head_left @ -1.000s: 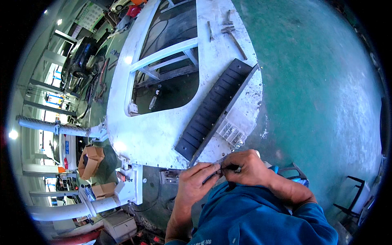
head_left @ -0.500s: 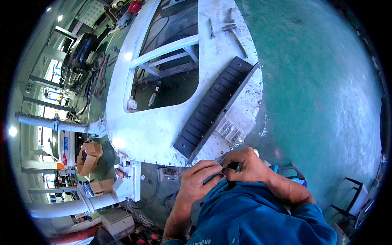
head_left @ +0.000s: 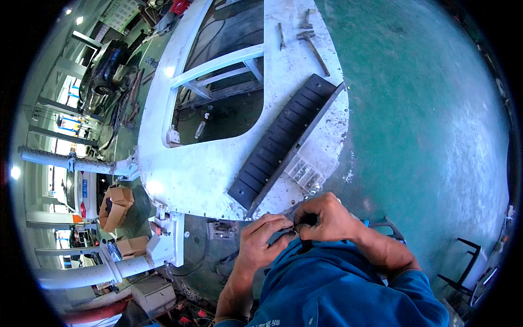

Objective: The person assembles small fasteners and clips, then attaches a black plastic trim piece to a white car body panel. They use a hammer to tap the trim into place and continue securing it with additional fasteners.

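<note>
My left hand [head_left: 262, 240] and my right hand [head_left: 325, 219] meet close to my body, just off the near edge of the white metal frame [head_left: 188, 185]. Fingertips of both are pinched together around something too small to make out. Just beyond them a long black ribbed plastic panel [head_left: 280, 144] lies slantwise on the frame. Beside its right edge rests a clear compartment box [head_left: 306, 173] with small parts inside, its lid open.
Farther up the frame lie a hammer [head_left: 315, 53], a second hammer [head_left: 306, 19] and a thin metal tool [head_left: 281, 36]. A large opening [head_left: 231, 111] cuts through the frame. Cardboard boxes [head_left: 116, 208] stand on the floor at left, and a black-framed stand [head_left: 463, 267] at right.
My hands stay pinched together with only slight finger movement. The whole view has shifted a little, so the frame and panel appear slightly farther left and higher.
</note>
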Action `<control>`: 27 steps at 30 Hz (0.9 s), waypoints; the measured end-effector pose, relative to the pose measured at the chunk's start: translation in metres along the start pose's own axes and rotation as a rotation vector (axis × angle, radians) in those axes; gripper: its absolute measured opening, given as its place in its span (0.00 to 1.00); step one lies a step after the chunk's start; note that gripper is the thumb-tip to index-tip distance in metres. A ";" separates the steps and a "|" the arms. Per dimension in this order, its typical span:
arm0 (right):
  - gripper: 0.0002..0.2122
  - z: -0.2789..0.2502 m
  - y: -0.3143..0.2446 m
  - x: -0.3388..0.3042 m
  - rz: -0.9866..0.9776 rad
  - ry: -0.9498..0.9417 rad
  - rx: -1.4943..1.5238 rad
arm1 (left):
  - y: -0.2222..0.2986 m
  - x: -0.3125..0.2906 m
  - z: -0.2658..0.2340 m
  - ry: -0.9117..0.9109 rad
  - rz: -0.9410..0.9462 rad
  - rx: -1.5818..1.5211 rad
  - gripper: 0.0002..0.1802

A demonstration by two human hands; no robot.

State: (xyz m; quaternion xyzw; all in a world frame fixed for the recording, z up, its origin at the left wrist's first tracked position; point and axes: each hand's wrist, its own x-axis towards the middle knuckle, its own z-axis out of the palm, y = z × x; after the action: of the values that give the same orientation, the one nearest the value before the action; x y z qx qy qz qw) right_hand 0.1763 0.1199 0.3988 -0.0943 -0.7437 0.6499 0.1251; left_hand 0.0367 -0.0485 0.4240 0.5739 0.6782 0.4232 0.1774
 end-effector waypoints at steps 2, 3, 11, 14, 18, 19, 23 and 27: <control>0.10 -0.001 0.005 0.001 0.018 -0.032 0.022 | -0.002 0.000 0.003 0.007 0.048 0.041 0.16; 0.10 -0.001 0.006 0.003 0.024 -0.049 0.034 | -0.002 0.000 0.003 0.010 0.056 0.043 0.15; 0.08 -0.011 -0.002 0.012 -0.084 0.021 0.143 | -0.008 -0.019 0.019 0.307 -0.484 -0.810 0.13; 0.13 -0.008 -0.001 0.007 -0.232 0.079 0.086 | -0.005 -0.018 0.027 0.459 -0.496 -1.107 0.13; 0.14 0.004 0.000 0.000 -0.270 0.142 0.134 | 0.001 -0.018 0.029 0.469 -0.523 -1.211 0.14; 0.14 0.006 0.000 0.000 -0.287 0.155 0.148 | 0.002 -0.018 0.029 0.467 -0.538 -1.207 0.14; 0.13 0.014 0.000 -0.002 -0.357 0.218 0.117 | -0.006 -0.029 0.031 0.454 -0.448 -0.986 0.15; 0.12 0.014 0.002 -0.001 -0.383 0.239 0.084 | 0.002 -0.024 0.027 0.446 -0.400 -0.740 0.15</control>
State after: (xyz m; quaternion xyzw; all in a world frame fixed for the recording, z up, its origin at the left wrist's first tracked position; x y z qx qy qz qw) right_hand 0.1727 0.1067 0.3952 -0.0224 -0.7004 0.6288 0.3370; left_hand 0.0643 -0.0612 0.4041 0.2254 0.6008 0.7067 0.2979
